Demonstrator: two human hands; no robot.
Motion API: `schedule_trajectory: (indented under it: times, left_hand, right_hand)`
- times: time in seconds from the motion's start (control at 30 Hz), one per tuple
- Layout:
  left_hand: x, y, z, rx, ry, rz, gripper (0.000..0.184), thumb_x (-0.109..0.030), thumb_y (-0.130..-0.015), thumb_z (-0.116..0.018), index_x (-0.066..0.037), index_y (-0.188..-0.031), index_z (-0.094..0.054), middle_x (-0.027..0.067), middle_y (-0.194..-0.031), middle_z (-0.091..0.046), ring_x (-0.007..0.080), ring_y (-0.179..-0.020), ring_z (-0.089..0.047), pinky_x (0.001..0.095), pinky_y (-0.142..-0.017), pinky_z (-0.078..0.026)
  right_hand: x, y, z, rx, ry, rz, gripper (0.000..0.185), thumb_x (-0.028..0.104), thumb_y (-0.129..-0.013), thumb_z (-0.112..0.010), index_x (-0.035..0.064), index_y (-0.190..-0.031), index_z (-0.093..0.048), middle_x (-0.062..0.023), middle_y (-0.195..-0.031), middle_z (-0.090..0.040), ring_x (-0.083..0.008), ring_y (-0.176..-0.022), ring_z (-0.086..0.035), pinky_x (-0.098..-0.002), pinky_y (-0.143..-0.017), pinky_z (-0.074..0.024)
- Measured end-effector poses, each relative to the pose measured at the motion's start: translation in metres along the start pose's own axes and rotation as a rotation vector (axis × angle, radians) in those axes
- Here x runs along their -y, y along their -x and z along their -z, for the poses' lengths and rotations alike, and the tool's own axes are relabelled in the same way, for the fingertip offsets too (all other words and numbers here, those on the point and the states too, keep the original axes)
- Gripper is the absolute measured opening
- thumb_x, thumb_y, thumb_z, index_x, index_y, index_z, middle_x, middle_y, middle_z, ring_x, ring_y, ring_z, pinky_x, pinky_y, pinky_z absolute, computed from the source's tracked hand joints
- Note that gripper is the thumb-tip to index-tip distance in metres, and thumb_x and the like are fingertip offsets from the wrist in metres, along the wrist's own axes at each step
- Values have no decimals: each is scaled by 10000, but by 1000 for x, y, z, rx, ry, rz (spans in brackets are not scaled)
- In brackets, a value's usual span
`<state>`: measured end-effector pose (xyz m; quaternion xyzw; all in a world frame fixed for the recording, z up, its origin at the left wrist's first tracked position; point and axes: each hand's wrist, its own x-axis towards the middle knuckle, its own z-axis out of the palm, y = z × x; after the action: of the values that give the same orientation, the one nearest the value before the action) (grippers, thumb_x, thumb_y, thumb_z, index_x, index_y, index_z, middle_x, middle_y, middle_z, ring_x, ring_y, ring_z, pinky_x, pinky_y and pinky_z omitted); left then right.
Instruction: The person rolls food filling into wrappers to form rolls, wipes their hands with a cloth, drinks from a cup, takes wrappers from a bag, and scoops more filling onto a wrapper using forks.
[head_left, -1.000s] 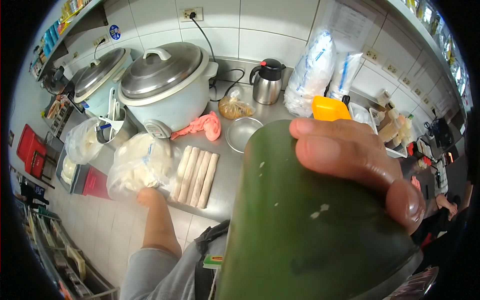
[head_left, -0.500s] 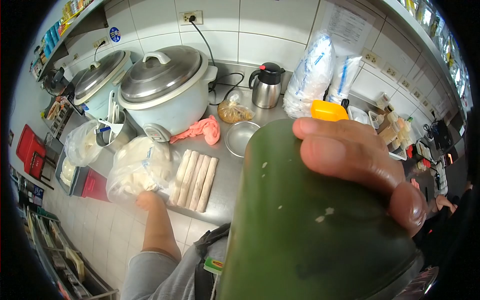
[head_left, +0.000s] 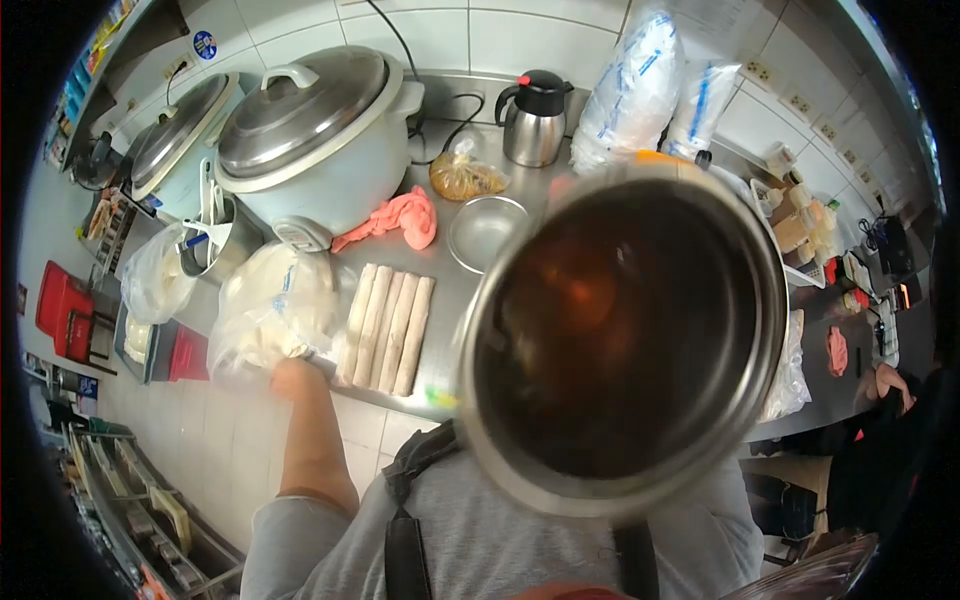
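A round, steel-rimmed vessel (head_left: 690,400) is now showing its dark inside, not green wall; the left hand (head_left: 297,378) is touching a crinkled, translucent plastic bag (head_left: 268,312), grip unclear; the right hand is hidden.

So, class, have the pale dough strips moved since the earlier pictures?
No: against the large cooker, the pale dough strips keep their place, in front and slightly right.

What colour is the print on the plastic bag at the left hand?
The print is blue; it shows best in the head view.
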<state>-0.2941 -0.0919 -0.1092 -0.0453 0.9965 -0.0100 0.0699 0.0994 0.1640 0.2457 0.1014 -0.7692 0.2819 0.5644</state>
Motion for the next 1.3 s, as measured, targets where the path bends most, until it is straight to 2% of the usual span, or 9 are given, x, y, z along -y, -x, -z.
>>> schedule_trajectory:
  times: [0.07, 0.13, 0.23, 0.47, 0.67, 0.87, 1.03, 1.1, 1.3]
  left_hand:
    - [-22, 56, 65, -69, 122, 183, 191, -137, -937, -663, -10, -1063, -730, 118, -1089, -735, 229, -990, -732, 343, -778, -588]
    - [16, -49, -54, -38, 120, 133, 224, -149, -974, -593, 13, -1076, -709, 123, -1088, -733, 246, -994, -729, 370, -786, -592]
    - [-31, 51, 72, -124, 1152, 758, 277, -173, -997, -532, 41, -1082, -686, 159, -1092, -725, 273, -982, -730, 393, -794, -592]
    - [-6, 11, 8, -152, 401, 301, 330, -166, -1002, -458, 81, -1124, -640, 225, -1147, -675, 335, -1005, -715, 431, -808, -593]
    - [-15, 31, 36, -155, 873, 518, 374, -167, -990, -441, 116, -1159, -617, 265, -1153, -661, 391, -1046, -681, 466, -830, -574]
    - [-4, 7, -5, -286, 894, 481, 387, -153, -987, -414, 128, -1141, -632, 314, -1153, -661, 434, -1021, -675, 494, -852, -555]
    - [13, -29, -61, -267, 1228, 319, 345, -136, -987, -421, 122, -1047, -641, 308, -1075, -682, 427, -951, -678, 503, -850, -542]
    - [-5, -11, -30, -357, 1219, 576, 339, -166, -1004, -419, 86, -1030, -644, 289, -1077, -685, 442, -1000, -669, 509, -868, -544]
    - [-28, 20, 19, -362, 1169, 759, 374, -249, -1022, -436, -7, -1249, -609, 243, -1249, -639, 414, -1187, -589, 524, -1001, -466]
  right_hand:
    - [-4, 9, 6, -61, 44, -178, 821, 298, -716, -895, -11, -1368, -503, -190, -1259, -648, -315, -1116, -674, -413, -951, -549]
    - [-19, 17, 8, -156, 30, -366, 902, 309, -664, -946, -16, -1367, -484, -178, -1266, -637, -296, -1131, -666, -406, -970, -545]
    - [-61, 9, 8, -198, 192, -553, 903, 249, -634, -982, 4, -1333, -465, -149, -1224, -626, -253, -1105, -636, -376, -966, -525]
    - [-229, 92, 8, -385, 341, -692, 968, 201, -603, -990, -8, -1363, -427, -153, -1281, -584, -276, -1179, -589, -392, -1023, -473]
    - [-312, 170, 14, -497, 421, -774, 997, 196, -582, -997, -12, -1362, -413, -170, -1282, -565, -294, -1205, -562, -398, -1056, -438]
    - [-321, 199, 21, -473, 533, -846, 1126, 229, -595, -997, -39, -1444, -307, -211, -1394, -492, -335, -1301, -498, -431, -1117, -386]
    - [-290, 221, 19, -552, 299, -1112, 1314, 287, -713, -939, -4, -1611, -25, -250, -1666, -139, -346, -1539, -202, -441, -1250, -191]
    - [-237, 220, 7, -515, 153, -1121, 1290, 327, -777, -894, 53, -1631, 34, -221, -1697, -59, -337, -1566, -121, -465, -1265, -126]
    - [-152, 220, -12, -294, 456, -775, 1034, 245, -877, -805, 81, -1629, -116, -183, -1676, -187, -316, -1534, -221, -495, -1242, -176]
